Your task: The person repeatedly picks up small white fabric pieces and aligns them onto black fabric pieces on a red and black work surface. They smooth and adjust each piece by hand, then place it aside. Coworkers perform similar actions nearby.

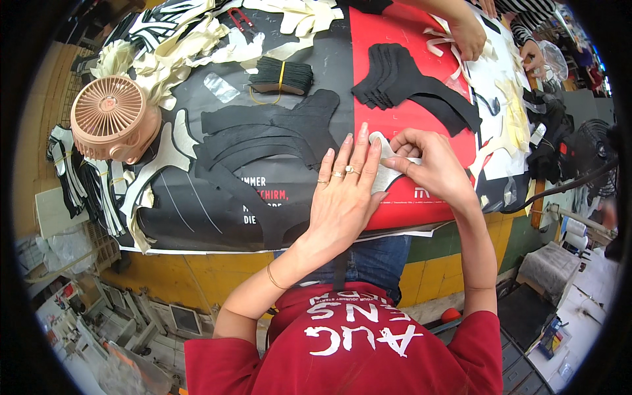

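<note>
A light grey cut fabric piece [384, 180] with a dark edge lies on the red part of the table cover, partly hidden by my hands. My left hand [343, 194] rests flat on its left side, fingers stretched out, rings on two of them. The fingertips of my right hand [431, 163] pinch its upper right edge. Beside my left hand, black curved fabric pieces [263, 135] lie fanned out in overlapping layers. Beyond my right hand is another stepped stack of black pieces [395, 72].
A pink fan [110, 115] stands at the left among cream and black cut pieces [164, 158]. A banded black bundle [282, 76], a small plastic bag [221, 87] and red-handled snips [241, 21] lie farther back. Another person's hand [467, 38] reaches in at the far right.
</note>
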### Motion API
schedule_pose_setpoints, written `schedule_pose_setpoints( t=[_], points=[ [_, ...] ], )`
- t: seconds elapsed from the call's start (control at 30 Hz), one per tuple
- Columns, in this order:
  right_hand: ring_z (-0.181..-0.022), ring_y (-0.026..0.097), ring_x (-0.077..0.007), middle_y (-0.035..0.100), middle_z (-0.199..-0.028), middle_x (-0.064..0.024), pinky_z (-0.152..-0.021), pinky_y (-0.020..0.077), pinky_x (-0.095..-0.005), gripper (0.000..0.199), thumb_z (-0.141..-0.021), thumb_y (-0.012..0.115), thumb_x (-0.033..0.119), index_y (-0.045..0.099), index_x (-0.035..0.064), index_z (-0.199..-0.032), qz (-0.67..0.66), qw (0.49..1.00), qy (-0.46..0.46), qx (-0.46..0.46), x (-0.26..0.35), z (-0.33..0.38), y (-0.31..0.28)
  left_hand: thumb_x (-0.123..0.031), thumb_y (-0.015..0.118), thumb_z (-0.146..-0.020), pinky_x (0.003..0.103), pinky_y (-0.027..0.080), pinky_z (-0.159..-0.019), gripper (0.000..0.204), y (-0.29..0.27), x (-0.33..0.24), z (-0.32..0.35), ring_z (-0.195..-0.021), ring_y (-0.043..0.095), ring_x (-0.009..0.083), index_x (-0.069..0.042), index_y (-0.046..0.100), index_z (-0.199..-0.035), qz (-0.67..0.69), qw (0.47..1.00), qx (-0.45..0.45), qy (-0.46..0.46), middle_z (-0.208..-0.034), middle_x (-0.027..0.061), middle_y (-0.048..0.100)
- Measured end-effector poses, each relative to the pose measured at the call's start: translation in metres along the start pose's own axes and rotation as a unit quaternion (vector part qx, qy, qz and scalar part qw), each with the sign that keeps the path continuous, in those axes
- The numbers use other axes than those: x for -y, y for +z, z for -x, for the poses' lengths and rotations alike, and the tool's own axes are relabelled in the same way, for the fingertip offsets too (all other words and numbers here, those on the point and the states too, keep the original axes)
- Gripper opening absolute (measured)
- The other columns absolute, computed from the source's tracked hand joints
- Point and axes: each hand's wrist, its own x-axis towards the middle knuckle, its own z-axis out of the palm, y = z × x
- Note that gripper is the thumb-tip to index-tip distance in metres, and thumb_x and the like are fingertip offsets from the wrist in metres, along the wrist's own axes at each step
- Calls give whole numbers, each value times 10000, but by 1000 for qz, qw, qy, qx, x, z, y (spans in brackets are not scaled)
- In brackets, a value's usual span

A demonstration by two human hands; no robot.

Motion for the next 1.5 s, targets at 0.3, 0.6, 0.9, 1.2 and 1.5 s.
schedule_pose_setpoints(
  t=[0.3, 0.6, 0.9, 1.2, 1.5],
  points=[
    [-694, 627, -117, 692, -753, -91, -649, 502, -302, 252, -814, 800, 148, 679, -38, -933, 68, 996, -45, -37, 1, 2, 2, -350, 643, -915, 521, 178, -1194, 704, -3, 1, -2, -1480, 280, 337, -25, 409, -1493, -85, 995, 48, 21, -1614, 120, 300],
    [-620, 631, -136, 678, -682, -129, -612, 490, -316, 347, -856, 786, 295, 706, -43, -841, 88, 992, 50, -78, -20, 37, -27, -312, 640, -920, 618, 250, -1135, 583, -9, -7, -9, -1439, 304, 417, -241, 469, -1473, -146, 987, 55, 43, -1586, 185, 304],
    [-741, 697, -329, 699, -755, -174, -682, 520, -407, 477, -830, 761, 464, 728, -12, -856, 95, 991, 67, -61, -28, 43, -25, -289, 623, -938, 633, 257, -1129, 601, -18, -6, -12, -1440, 301, 456, -236, 428, -1504, -157, 979, 114, 63, -1600, 208, 267],
    [-693, 685, -330, 676, -687, -161, -621, 511, -405, 469, -844, 749, 462, 715, -5, -826, 154, 983, 44, -85, -9, 44, -12, -195, 758, -809, 488, 278, -1155, 485, 0, -17, 18, -1326, 478, 296, -161, 639, -1278, -85, 986, -61, 128, -1437, 130, 496],
    [-730, 690, -344, 695, -740, -186, -654, 517, -428, 437, -858, 734, 440, 744, 6, -810, 149, 987, 40, -45, -7, 21, -5, -404, 707, -851, 463, 294, -1152, 619, 36, -39, 36, -1402, 433, 296, -84, 549, -1357, -172, 978, 15, 113, -1492, 183, 471]
  ],
)
